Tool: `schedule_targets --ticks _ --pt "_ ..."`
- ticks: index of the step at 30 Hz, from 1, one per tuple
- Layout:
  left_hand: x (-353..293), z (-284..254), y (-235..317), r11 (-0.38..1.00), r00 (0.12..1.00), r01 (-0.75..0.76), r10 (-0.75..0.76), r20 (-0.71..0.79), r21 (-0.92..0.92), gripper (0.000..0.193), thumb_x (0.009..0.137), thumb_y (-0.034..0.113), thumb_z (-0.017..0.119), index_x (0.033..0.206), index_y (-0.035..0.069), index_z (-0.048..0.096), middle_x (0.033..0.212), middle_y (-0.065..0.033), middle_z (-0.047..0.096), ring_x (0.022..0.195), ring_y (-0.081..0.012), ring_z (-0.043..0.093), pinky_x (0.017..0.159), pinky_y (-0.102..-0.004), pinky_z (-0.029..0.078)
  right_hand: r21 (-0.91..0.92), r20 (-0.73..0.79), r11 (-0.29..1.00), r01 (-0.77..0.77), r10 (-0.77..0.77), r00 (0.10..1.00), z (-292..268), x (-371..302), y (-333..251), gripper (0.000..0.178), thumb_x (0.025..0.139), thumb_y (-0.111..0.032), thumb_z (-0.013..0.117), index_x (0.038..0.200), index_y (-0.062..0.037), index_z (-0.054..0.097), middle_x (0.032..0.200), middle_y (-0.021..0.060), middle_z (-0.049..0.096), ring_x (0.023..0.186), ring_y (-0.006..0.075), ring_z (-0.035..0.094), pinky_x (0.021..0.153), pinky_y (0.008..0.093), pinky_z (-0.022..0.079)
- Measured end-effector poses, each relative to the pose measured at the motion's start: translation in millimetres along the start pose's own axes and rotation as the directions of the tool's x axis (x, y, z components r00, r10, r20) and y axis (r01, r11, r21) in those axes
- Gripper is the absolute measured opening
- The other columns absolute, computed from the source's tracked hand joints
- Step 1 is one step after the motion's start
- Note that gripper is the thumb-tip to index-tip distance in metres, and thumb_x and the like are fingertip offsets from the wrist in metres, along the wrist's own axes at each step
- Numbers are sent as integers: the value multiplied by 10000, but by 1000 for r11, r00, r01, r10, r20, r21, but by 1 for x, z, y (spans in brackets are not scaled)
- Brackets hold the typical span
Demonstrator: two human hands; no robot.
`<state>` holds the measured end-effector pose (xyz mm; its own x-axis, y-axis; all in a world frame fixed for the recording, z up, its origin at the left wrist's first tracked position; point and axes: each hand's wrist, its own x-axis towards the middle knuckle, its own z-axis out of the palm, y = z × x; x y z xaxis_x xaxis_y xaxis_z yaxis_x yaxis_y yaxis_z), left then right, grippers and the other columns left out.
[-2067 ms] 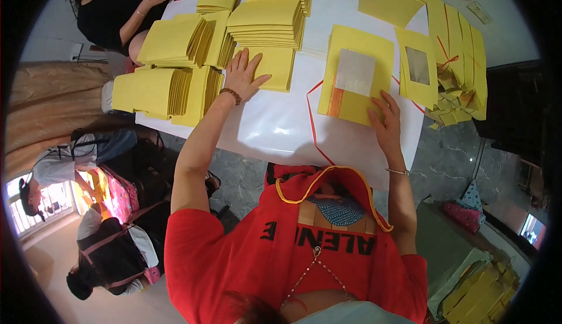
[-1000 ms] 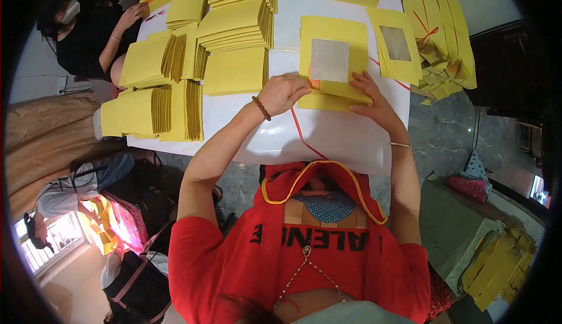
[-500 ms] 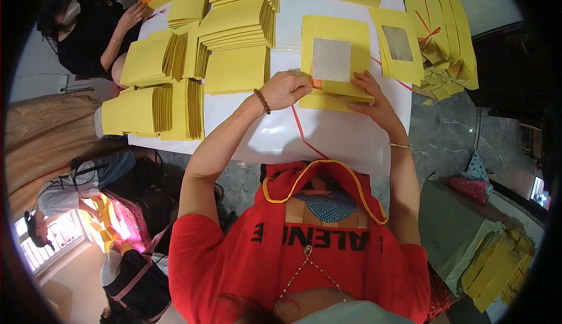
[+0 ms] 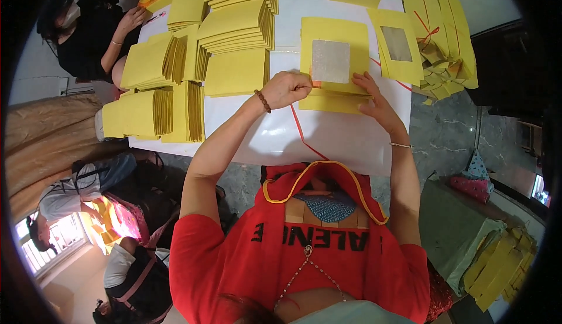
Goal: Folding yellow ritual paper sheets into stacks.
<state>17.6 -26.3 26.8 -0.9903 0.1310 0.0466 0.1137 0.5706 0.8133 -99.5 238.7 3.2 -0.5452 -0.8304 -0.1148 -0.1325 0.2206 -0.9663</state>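
A yellow card folder (image 4: pixel 333 31) with a clear rectangular window (image 4: pixel 331 61) lies in front of me, its narrow flap (image 4: pixel 331 100) along the near side. My left hand (image 4: pixel 291 88) is closed at the left end of the fold, beside a small orange patch (image 4: pixel 316 84). What its fingertips hold, if anything, is hidden. At the folder's right edge is my right hand (image 4: pixel 379 104), open, fingers apart, its fingertips touching or just over the card. A second windowed folder (image 4: pixel 398 44) lies right of it.
Stacks of yellow folders (image 4: pixel 237 78) cover the table's left side. Bundled yellow card (image 4: pixel 436 28) with red string lies at the right. A red string (image 4: pixel 301 128) crosses the white table cover (image 4: pixel 257 142). Across the far-left corner, a person's hands (image 4: pixel 137 16) handle another yellow folder.
My right hand's thumb has come off the near flap, and the hand has shifted slightly right. The flap looks flatter. My left hand stays in place at the fold.
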Motion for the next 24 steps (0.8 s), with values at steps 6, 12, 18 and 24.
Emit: schedule_targets --ticks 6,12,18,24 --pt "5 -2 -8 990 992 97 -87 95 -105 138 792 114 564 803 -16 612 693 -69 572 625 -123 513 574 -281 421 -38 -20 997 60 -61 998 4 2 10 700 665 -9 715 1305 -126 456 1430 58 322 1392 253 124 1109 369 220" --pt "5 -3 -8 990 985 117 -106 137 -79 131 810 107 554 813 -9 616 690 -65 575 628 -124 508 584 -275 420 -68 -21 996 57 -59 998 5 2 8 736 638 21 723 1307 -131 453 1436 49 313 1390 258 130 1106 370 239" --pt "0 -1 -14 972 977 190 -173 123 -139 172 872 161 557 892 -2 608 717 -59 575 666 -119 506 616 -266 423 -41 -20 999 34 -35 999 3 0 -2 611 712 -50 694 1281 -116 479 1424 43 339 1382 261 158 1111 368 216" --pt "-3 1 -15 974 983 163 -146 109 -158 202 868 205 579 967 31 606 884 -101 608 811 -218 548 739 -318 446 -272 -118 959 83 -118 986 5 6 17 294 820 -117 625 1110 -65 615 1334 36 464 1332 251 264 1077 356 261"
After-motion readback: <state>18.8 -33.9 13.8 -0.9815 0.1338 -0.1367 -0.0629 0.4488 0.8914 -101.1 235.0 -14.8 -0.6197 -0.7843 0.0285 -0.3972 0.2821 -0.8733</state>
